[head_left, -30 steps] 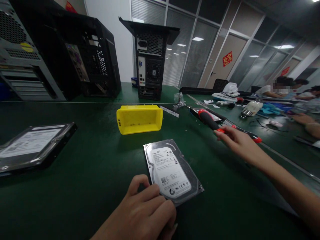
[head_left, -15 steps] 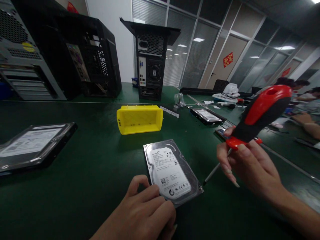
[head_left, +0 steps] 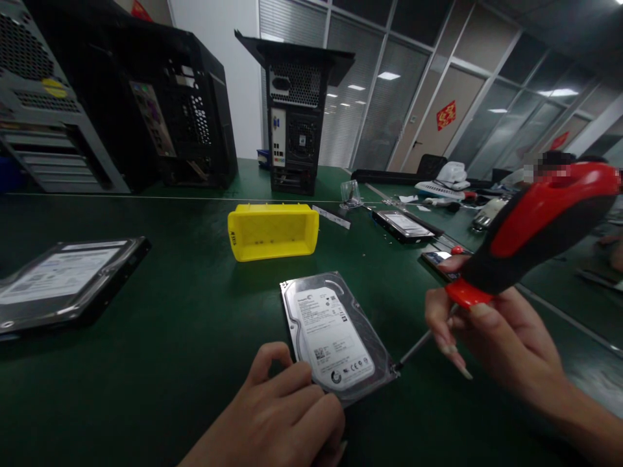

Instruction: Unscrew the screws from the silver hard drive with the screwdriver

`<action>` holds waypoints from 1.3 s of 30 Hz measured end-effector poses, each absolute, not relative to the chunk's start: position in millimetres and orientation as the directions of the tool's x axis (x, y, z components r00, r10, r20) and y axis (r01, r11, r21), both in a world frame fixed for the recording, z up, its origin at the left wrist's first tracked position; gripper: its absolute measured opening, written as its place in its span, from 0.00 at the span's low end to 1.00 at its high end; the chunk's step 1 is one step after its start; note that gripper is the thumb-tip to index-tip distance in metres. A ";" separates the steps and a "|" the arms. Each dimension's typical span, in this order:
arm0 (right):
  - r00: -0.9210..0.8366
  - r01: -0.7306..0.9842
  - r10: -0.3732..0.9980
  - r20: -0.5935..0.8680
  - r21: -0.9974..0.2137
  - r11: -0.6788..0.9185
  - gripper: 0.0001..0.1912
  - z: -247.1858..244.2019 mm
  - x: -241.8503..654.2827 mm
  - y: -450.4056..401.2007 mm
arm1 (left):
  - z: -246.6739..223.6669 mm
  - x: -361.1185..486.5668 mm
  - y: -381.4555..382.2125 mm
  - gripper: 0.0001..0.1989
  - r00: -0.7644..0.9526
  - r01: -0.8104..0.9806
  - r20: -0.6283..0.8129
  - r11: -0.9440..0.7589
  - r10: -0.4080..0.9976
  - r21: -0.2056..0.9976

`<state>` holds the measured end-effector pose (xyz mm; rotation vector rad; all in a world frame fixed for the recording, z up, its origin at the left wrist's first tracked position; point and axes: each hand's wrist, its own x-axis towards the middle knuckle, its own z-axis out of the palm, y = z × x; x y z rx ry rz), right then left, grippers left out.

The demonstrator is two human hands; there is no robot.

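Note:
A silver hard drive with a white label lies on the green table in front of me. My left hand has its curled fingers on the drive's near left edge; the thumb is largely hidden. Between the fingers of my right hand is a red and black screwdriver, gripped just below its handle. The shaft slants down to the left, and its tip appears to meet the drive's near right corner.
A yellow bin stands beyond the drive. Another hard drive lies at left, and one more at back right. Computer cases line the back. A metal strip lies beside the bin.
The screwdriver has tilted further to the right, and its tip has come to the drive's near right corner. My left hand has hardly moved.

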<state>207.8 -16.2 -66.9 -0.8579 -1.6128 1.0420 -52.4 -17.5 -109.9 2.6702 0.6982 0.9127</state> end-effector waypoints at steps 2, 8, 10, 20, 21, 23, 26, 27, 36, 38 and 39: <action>-0.282 0.038 0.885 0.371 -0.917 0.397 0.16 -65.7 209.5 -16.6 | -109.9 -51.7 -16.8 0.07 0.691 0.359 0.515 -0.859 0.507 0.365; -0.376 0.204 0.880 0.290 -0.901 0.384 0.21 -51.2 209.5 -17.2 | -110.0 -51.2 -16.3 0.07 0.681 0.347 0.525 -0.857 0.510 0.382; -0.386 0.225 0.872 0.300 -0.886 0.405 0.21 -48.4 209.4 -16.7 | -109.8 -51.4 -16.7 0.07 0.684 0.345 0.524 -0.858 0.507 0.380; -0.340 0.226 0.848 0.406 -0.840 0.493 0.23 -52.5 210.1 -18.7 | -110.1 -52.6 -15.9 0.06 0.696 0.358 0.519 -0.866 0.497 0.350; -0.334 0.224 0.849 0.409 -0.841 0.493 0.24 -52.9 209.9 -18.8 | -110.6 -53.0 -16.1 0.07 0.700 0.359 0.512 -0.865 0.497 0.350; -0.328 0.217 0.845 0.422 -0.837 0.502 0.23 -53.5 209.2 -18.6 | -111.4 -53.7 -16.2 0.07 0.707 0.352 0.507 -0.867 0.493 0.353; -0.324 0.200 0.837 0.441 -0.833 0.516 0.20 -53.6 207.6 -18.1 | -111.0 -53.6 -16.3 0.07 0.701 0.356 0.512 -0.866 0.497 0.352; -0.326 0.193 0.836 0.442 -0.834 0.516 0.19 -53.5 207.3 -18.1 | -110.6 -53.4 -16.4 0.07 0.696 0.363 0.515 -0.864 0.500 0.349; -0.335 0.197 0.830 0.445 -0.829 0.524 0.18 -52.2 208.7 -17.7 | -110.4 -52.2 -17.2 0.07 0.697 0.384 0.514 -0.866 0.500 0.322; -0.323 0.223 0.818 0.476 -0.802 0.554 0.18 -51.6 207.4 -17.2 | -110.7 -52.4 -17.1 0.07 0.694 0.379 0.517 -0.865 0.501 0.329; -0.311 0.247 0.814 0.490 -0.785 0.567 0.18 -51.3 206.5 -17.2 | -110.6 -52.5 -17.1 0.07 0.692 0.375 0.520 -0.865 0.501 0.334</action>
